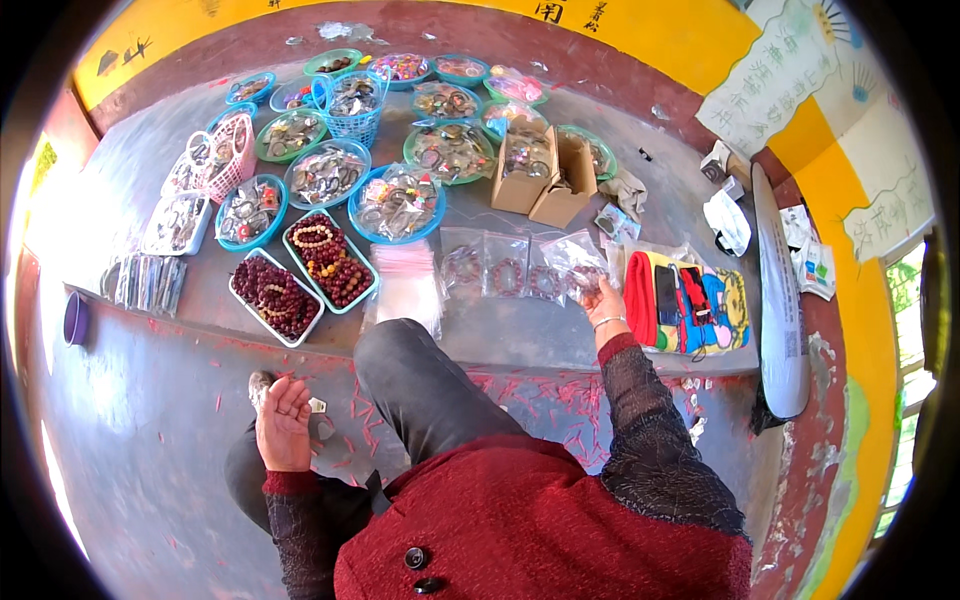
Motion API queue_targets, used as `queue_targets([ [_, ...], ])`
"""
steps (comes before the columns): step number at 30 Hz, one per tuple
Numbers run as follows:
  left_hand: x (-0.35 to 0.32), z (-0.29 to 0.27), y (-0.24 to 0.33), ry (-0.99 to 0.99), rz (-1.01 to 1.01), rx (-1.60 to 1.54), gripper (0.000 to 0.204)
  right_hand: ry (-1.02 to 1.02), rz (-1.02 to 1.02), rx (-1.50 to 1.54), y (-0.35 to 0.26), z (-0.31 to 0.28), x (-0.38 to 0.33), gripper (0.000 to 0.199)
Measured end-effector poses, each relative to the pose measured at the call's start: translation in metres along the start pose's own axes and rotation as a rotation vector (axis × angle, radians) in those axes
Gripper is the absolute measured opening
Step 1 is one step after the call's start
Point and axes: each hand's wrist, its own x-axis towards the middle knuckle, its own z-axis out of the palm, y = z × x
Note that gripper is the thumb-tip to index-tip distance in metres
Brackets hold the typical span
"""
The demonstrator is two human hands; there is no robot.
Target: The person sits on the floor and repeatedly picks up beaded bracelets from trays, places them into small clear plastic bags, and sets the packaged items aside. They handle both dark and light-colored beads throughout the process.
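Note:
My right hand (603, 305) reaches to the raised platform, fingers closed on the lower edge of a clear plastic bag (574, 255). It is the rightmost of several bags in a row, each with a beaded bracelet inside, such as this bracelet (505, 275). Left of the row lies a stack of flat clear bags with pinkish edges (408, 278). Over my bent leg, my left hand (286, 425) is palm up, with its fingers loosely apart and nothing in it. Dark red bead bracelets (275, 295) fill a white tray; more bead bracelets (330, 262) lie in a green-rimmed tray beside it.
Round baskets of small bagged goods, including a blue one (440, 215), cover the back. Two cardboard boxes (520, 192) stand behind the bag row. Folded colourful cloth (685, 305) lies right of my right hand. A purple bowl (76, 318) sits far left; red scraps litter the floor.

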Motion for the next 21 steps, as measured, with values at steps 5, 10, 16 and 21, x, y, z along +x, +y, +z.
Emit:
queue_targets([
  [5,0.005,0.006,-0.009,0.033,-0.02,0.075,0.035,0.122,-0.021,0.192,0.007,-0.032,0.066,0.021],
  [10,0.014,0.009,-0.019,0.118,-0.074,0.191,0.034,0.413,0.093,0.269,0.025,-0.039,0.092,0.023],
  [16,0.018,0.018,-0.025,0.145,-0.094,0.255,0.034,0.456,0.16,0.299,0.041,-0.05,0.09,0.027],
  [21,0.02,0.019,-0.028,0.12,-0.096,0.254,0.033,0.418,0.06,0.483,0.036,-0.061,0.101,0.028],
])
